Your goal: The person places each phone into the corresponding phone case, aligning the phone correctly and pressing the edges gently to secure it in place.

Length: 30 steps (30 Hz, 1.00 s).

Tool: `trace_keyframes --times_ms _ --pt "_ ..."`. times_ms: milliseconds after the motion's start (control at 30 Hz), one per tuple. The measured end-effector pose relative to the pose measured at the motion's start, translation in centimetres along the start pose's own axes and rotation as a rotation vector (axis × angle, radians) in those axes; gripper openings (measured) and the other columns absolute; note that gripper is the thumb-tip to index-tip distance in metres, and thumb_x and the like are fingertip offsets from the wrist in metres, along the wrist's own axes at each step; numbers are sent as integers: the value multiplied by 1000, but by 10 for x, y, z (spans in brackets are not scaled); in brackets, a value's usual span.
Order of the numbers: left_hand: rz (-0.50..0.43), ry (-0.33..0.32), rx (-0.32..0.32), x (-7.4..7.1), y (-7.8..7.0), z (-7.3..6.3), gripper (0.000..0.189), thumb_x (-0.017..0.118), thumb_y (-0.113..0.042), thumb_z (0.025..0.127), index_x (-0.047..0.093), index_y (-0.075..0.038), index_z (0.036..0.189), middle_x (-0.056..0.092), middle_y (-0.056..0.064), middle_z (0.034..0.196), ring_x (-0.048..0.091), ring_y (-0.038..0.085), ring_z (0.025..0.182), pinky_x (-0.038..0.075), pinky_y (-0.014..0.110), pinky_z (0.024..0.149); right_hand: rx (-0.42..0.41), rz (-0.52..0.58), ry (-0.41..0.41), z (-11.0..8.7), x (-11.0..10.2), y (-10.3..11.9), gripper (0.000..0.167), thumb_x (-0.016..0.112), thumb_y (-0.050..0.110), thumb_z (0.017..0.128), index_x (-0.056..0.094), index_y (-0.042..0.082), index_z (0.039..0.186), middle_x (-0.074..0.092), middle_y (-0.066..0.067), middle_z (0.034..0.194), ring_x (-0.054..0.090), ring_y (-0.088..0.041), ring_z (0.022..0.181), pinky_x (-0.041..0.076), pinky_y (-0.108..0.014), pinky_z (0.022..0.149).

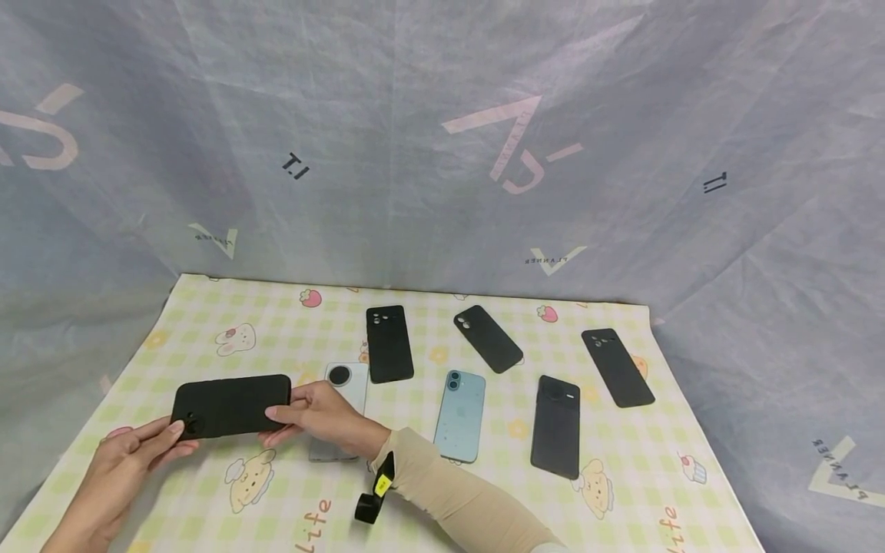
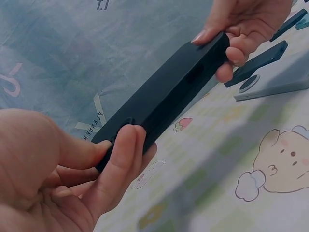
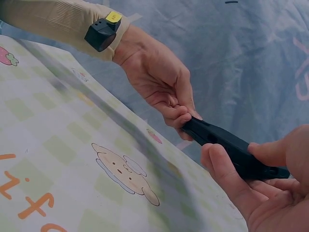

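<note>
A black phone case [image 1: 228, 407] is held level above the left part of the table, camera end to the left. My left hand [image 1: 131, 461] pinches that camera end, thumb on top beside the round camera area and fingers beneath. At the other end my right hand [image 1: 321, 418] grips the corner between thumb and fingers. The left wrist view shows the case [image 2: 159, 92] edge-on, tilted, with a cutout in its side; I cannot tell whether a phone is inside. A white phone [image 1: 356, 382] with a round black camera lies partly hidden under the right hand.
Right of the hands lie a light blue phone [image 1: 461, 418] and a dark grey phone [image 1: 556, 430]. Behind them are three black cases, at left [image 1: 390, 346], middle [image 1: 489, 340] and right [image 1: 618, 369]. A checked cloth [image 1: 276, 322] covers the table; a grey curtain [image 1: 387, 153] hangs behind.
</note>
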State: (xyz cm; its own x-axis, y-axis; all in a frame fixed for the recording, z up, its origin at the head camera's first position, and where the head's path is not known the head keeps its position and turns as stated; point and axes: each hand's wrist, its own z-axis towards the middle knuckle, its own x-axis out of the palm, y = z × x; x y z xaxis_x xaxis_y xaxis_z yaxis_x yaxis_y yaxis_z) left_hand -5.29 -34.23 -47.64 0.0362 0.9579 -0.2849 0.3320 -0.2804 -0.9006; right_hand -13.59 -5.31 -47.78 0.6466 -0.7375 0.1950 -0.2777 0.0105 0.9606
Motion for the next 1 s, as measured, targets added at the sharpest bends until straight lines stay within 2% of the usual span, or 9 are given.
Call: trace_keyframes --times_ms 433,667,733,800,867,933,1000 --pt "7 38 -86 -4 -1 2 72 44 -30 118 16 24 158 78 11 118 74 -2 96 58 18 86 14 -27 7 0 0 -1 13 70 18 106 77 9 111 78 -25 92 81 -27 91 45 -18 109" --pt "-11 54 -131 -6 -2 4 75 45 -32 118 14 23 159 78 10 118 74 -3 96 58 17 85 17 -28 4 0 0 0 12 71 18 106 77 8 110 78 -24 91 81 -28 91 45 -18 110" --pt "-19 61 -138 -7 -1 4 77 46 -33 118 13 22 159 77 13 122 74 -3 97 58 17 85 15 -19 4 -1 0 0 11 71 18 106 77 9 110 78 -24 91 81 -27 90 45 -18 109" --pt "-33 73 -142 -7 -1 5 79 46 -34 117 9 21 160 68 27 136 74 -3 99 57 17 87 11 -10 4 -1 0 1 10 71 17 105 77 9 110 79 -24 91 81 -27 90 45 -18 109" --pt "-48 88 -147 -6 0 6 80 45 -35 118 6 19 161 48 37 154 73 -3 102 57 18 89 7 -7 -3 -2 0 1 11 71 16 105 77 11 112 79 -23 92 81 -27 90 44 -18 110" --pt "-80 99 -151 -5 0 7 80 44 -34 118 1 18 162 22 40 164 73 -3 104 57 20 93 4 -18 -14 -2 -1 1 12 71 17 105 77 12 115 79 -21 92 81 -27 90 44 -18 110" --pt "-116 106 -160 -4 0 8 79 42 -32 119 -2 17 162 8 37 168 72 -4 104 57 21 96 -3 -30 -23 -1 -1 1 15 72 17 105 78 12 117 80 -20 93 81 -27 90 44 -18 110"
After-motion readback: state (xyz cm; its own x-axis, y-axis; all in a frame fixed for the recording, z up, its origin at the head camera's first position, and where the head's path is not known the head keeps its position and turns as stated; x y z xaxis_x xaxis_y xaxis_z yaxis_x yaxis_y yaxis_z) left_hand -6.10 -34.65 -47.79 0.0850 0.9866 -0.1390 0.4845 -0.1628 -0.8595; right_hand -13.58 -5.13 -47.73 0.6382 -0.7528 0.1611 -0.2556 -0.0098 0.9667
